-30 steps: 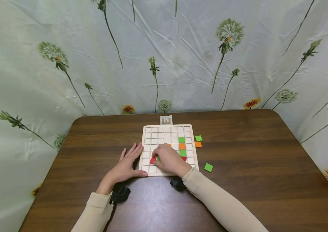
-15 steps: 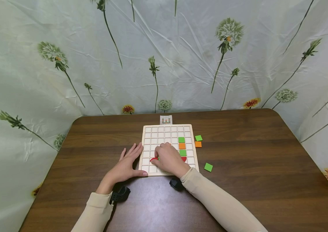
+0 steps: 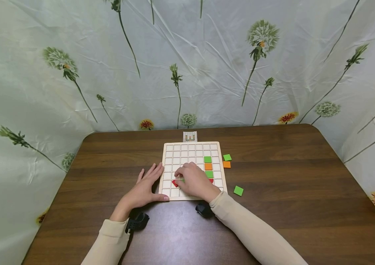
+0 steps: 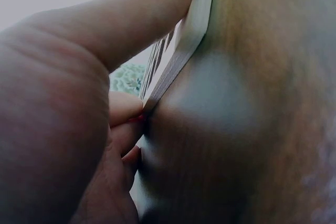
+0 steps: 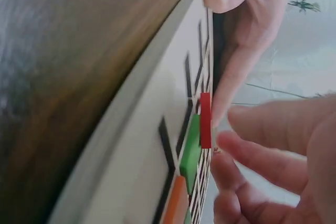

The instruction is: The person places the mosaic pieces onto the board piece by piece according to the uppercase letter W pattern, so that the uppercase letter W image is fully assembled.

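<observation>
The left hand [image 3: 144, 189], fingers spread, touches the left side of the board [image 3: 177, 148], just below the middle of the frame. The right hand [image 3: 195, 182] has bent fingers by a red tile [image 3: 174, 183] at the board's lower left; I can't tell if they pinch it. An orange tile [image 3: 227, 165] lies on the counter [image 3: 273, 184], right of the board.

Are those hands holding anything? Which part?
The left hand braces the board around its near left corner. Whether the right hand holds the red piece by its thumb can't be told.
</observation>
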`<state>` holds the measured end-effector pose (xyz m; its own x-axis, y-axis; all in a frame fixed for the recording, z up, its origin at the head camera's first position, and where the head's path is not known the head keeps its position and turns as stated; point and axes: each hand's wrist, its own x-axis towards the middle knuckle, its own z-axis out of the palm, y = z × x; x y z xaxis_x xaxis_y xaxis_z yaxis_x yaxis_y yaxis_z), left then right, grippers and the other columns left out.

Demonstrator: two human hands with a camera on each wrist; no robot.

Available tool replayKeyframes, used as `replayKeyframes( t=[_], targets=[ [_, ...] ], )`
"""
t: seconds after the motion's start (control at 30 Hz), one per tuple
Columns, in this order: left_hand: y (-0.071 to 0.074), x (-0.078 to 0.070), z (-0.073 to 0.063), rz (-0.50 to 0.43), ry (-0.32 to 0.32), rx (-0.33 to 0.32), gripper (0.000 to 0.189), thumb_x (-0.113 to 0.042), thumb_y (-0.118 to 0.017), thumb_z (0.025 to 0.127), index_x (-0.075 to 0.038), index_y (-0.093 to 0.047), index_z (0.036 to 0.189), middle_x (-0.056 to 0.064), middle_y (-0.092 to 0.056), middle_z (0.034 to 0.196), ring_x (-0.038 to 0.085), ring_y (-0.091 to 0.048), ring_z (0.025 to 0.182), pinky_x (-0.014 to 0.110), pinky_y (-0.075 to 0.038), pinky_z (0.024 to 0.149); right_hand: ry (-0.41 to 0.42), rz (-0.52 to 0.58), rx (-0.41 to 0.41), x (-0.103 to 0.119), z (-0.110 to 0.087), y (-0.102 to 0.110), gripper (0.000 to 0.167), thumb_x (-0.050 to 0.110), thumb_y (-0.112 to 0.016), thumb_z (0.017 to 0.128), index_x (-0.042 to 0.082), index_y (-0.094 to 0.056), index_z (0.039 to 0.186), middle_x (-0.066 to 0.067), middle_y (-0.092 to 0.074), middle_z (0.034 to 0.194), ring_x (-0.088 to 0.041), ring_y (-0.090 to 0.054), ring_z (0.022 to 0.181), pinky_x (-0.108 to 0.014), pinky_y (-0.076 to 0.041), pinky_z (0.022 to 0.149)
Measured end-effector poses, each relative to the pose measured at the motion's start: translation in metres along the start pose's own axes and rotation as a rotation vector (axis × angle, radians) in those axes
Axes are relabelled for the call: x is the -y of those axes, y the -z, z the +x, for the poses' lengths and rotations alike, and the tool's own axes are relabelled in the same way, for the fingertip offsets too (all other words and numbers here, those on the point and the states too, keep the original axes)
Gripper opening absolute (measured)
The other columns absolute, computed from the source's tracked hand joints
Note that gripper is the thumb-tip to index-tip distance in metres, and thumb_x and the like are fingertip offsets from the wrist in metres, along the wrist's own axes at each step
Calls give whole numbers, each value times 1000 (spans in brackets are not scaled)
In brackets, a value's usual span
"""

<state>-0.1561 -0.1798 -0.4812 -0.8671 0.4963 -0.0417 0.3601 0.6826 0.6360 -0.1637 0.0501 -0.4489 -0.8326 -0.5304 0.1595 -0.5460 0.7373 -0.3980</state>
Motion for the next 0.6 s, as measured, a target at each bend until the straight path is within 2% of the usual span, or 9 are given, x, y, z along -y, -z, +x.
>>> replayKeyframes(
  t=[0.13, 0.27, 0.6],
  targets=[
    [0, 0, 0, -5, 2, 1, 112, -51, -84, 76, -4, -26, 159, 9, -17, 167, 34, -8, 154, 62, 6, 117, 38, 25, 42, -1, -2, 1, 14, 10, -72, 86, 8, -78, 99, -1, -68, 86, -19, -58, 81, -31, -49, 76],
    [0, 0, 0, -5, 5, 5, 112, -51, -84, 76, -4, -25, 159, 10, -17, 167, 34, -8, 154, 62, 6, 117, 46, 23, 42, 0, -2, 0, 12, 7, -73, 85, 8, -78, 95, 0, -67, 82, -19, -58, 79, -30, -48, 73],
    [0, 0, 0, -4, 10, 5, 112, -52, -84, 76, -5, -25, 159, 10, -17, 167, 34, -8, 154, 62, 5, 117, 29, 5, 12, 0, -3, -2, 8, 14, -77, 84, 8, -77, 89, 1, -65, 77, -17, -57, 76, -28, -47, 68]
  ],
)
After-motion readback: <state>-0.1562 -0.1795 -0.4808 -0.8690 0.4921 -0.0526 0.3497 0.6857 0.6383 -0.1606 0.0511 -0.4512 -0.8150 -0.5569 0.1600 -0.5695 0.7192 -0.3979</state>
